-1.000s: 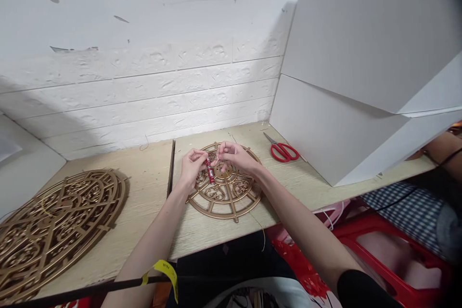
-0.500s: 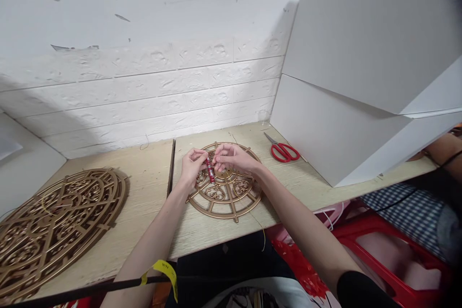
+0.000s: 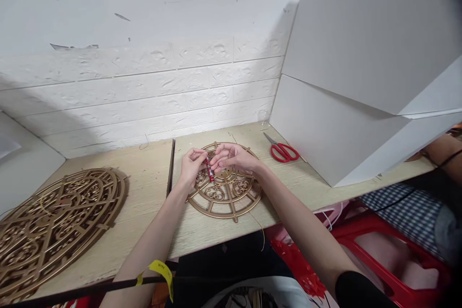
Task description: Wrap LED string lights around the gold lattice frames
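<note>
A round gold openwork panel (image 3: 234,204) with scroll patterns lies flat on the wooden table. Over its upper left part, my left hand (image 3: 191,166) pinches a small red patterned tube (image 3: 210,172) near its upper end; the tube slants down toward me. Close against the tube's right side is my right hand (image 3: 236,158), fingers loosely curved and apart, with nothing visible held in them. Whether its fingertips touch the tube I cannot tell. A thin yellowish thread (image 3: 263,236) trails off the panel's lower right over the table edge.
Red-handled scissors (image 3: 284,152) rest right of the panel. Several similar gold panels (image 3: 65,221) are stacked at left. A large grey-white board (image 3: 325,120) stands at right, with another person's arm (image 3: 445,151) beyond it. A red plastic stool (image 3: 393,269) is below right.
My right hand's fingers have loosened from a pinch beside the tube and spread slightly. My left hand keeps the tube in nearly the same place.
</note>
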`<state>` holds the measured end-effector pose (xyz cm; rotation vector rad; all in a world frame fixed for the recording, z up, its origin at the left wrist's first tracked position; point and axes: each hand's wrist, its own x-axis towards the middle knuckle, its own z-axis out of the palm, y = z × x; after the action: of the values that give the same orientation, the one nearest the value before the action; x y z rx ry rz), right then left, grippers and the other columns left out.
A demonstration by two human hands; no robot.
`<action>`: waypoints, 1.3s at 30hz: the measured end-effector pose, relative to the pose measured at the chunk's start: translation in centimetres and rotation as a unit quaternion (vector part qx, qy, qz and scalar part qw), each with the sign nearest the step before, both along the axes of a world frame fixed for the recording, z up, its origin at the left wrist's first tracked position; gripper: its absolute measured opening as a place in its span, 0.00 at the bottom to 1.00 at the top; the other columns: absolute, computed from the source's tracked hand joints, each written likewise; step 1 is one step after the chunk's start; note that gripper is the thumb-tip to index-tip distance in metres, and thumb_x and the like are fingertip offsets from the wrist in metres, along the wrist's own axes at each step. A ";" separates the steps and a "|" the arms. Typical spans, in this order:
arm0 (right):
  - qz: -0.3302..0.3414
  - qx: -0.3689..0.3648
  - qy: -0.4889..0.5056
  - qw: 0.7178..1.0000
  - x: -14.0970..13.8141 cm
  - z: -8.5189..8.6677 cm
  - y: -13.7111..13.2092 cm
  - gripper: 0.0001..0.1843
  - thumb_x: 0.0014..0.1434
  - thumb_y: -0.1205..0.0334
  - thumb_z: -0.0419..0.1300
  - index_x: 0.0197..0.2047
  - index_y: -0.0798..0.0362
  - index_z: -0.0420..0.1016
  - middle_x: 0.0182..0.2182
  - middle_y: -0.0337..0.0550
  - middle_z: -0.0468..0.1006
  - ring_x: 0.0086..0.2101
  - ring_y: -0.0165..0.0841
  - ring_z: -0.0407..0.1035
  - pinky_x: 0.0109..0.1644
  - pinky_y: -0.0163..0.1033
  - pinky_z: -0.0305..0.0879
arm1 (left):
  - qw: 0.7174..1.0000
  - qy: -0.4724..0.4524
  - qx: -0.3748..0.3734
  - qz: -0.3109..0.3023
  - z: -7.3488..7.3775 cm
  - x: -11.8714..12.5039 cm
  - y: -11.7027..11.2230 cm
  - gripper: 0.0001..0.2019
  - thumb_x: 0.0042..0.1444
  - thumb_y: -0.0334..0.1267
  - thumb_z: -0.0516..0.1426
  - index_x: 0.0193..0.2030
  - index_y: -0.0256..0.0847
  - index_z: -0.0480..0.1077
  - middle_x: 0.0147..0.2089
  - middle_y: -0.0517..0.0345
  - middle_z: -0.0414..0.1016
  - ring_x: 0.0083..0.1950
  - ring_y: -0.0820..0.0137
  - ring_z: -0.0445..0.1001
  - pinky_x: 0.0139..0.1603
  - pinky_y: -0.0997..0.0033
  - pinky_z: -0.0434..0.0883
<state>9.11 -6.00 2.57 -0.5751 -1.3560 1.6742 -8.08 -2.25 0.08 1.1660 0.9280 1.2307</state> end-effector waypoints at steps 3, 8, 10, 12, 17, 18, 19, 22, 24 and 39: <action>-0.009 0.013 -0.023 1.000 0.3 -0.6 0.5 0.19 0.44 0.68 0.70 0.38 0.56 0.68 0.34 0.45 0.80 0.35 0.35 0.76 0.36 0.39 0.75 | 1.000 -0.002 -0.005 0.004 0.1 0.0 0.0 0.18 0.35 0.43 0.67 0.31 0.37 0.68 0.30 0.57 0.73 0.30 0.73 0.72 0.31 0.71 0.72; -0.033 0.037 -0.056 0.997 0.9 -0.9 1.1 0.18 0.44 0.67 0.70 0.38 0.56 0.70 0.35 0.45 0.80 0.34 0.32 0.75 0.34 0.35 0.74 | 1.000 -0.006 -0.012 0.004 0.2 0.0 0.0 0.18 0.35 0.43 0.67 0.31 0.37 0.68 0.30 0.58 0.74 0.28 0.74 0.72 0.30 0.73 0.71; -0.036 0.039 -0.066 0.996 1.2 -0.7 1.0 0.18 0.44 0.66 0.70 0.38 0.56 0.70 0.35 0.45 0.80 0.34 0.31 0.75 0.34 0.35 0.73 | 1.000 -0.007 -0.014 0.004 0.1 0.0 0.1 0.18 0.36 0.43 0.67 0.31 0.37 0.68 0.30 0.58 0.73 0.28 0.74 0.73 0.30 0.72 0.72; -0.050 0.043 -0.075 0.995 1.5 -0.5 0.9 0.18 0.44 0.64 0.70 0.38 0.55 0.70 0.36 0.44 0.80 0.35 0.32 0.74 0.34 0.35 0.72 | 1.000 -0.011 -0.013 0.001 0.1 0.1 0.1 0.18 0.36 0.43 0.67 0.31 0.37 0.67 0.30 0.58 0.73 0.29 0.74 0.73 0.32 0.70 0.73; -0.083 0.087 -0.202 0.972 2.1 -0.9 1.1 0.18 0.45 0.57 0.69 0.37 0.56 0.72 0.31 0.41 0.78 0.28 0.28 0.71 0.28 0.31 0.66 | 1.000 -0.025 -0.014 -0.010 0.1 0.1 0.1 0.18 0.37 0.42 0.67 0.32 0.37 0.66 0.30 0.58 0.74 0.28 0.72 0.75 0.35 0.66 0.74; -0.075 0.104 -0.244 0.961 2.1 -1.1 1.2 0.18 0.45 0.56 0.69 0.37 0.56 0.73 0.29 0.40 0.78 0.27 0.28 0.71 0.28 0.31 0.65 | 0.999 -0.024 -0.018 -0.011 0.1 0.2 0.1 0.18 0.37 0.42 0.66 0.32 0.37 0.66 0.30 0.59 0.74 0.28 0.72 0.75 0.34 0.67 0.74; -0.066 0.123 -0.283 0.949 2.0 -1.2 1.3 0.18 0.45 0.55 0.70 0.36 0.57 0.74 0.27 0.40 0.78 0.27 0.28 0.70 0.28 0.31 0.64 | 0.999 -0.023 -0.021 -0.012 0.1 0.2 0.0 0.17 0.37 0.41 0.66 0.32 0.37 0.67 0.30 0.59 0.74 0.27 0.72 0.75 0.33 0.67 0.74; -0.042 0.170 -0.355 0.918 1.8 -1.5 1.3 0.18 0.44 0.54 0.70 0.35 0.57 0.77 0.26 0.41 0.78 0.28 0.29 0.70 0.30 0.32 0.64 | 0.999 -0.024 -0.023 -0.013 0.2 0.2 0.0 0.17 0.37 0.41 0.66 0.32 0.37 0.67 0.30 0.59 0.73 0.27 0.72 0.75 0.32 0.69 0.73; -0.021 0.179 -0.365 0.913 1.6 -1.4 1.2 0.17 0.45 0.53 0.69 0.34 0.57 0.79 0.27 0.41 0.79 0.28 0.29 0.71 0.30 0.32 0.63 | 0.999 -0.020 -0.025 -0.011 0.3 0.2 0.0 0.17 0.38 0.41 0.66 0.32 0.37 0.67 0.30 0.59 0.73 0.27 0.73 0.75 0.32 0.70 0.73; -0.012 0.154 -0.317 0.936 1.6 -0.7 0.7 0.11 0.47 0.58 0.68 0.30 0.58 0.79 0.26 0.40 0.78 0.28 0.29 0.69 0.33 0.33 0.63 | 0.999 -0.023 -0.038 -0.004 0.2 0.1 0.2 0.14 0.41 0.38 0.64 0.33 0.37 0.66 0.30 0.58 0.73 0.27 0.72 0.75 0.34 0.67 0.74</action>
<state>10.69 -5.31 1.90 -0.9879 -2.0128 1.2542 -7.96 -2.03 0.27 1.0759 0.9269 1.2001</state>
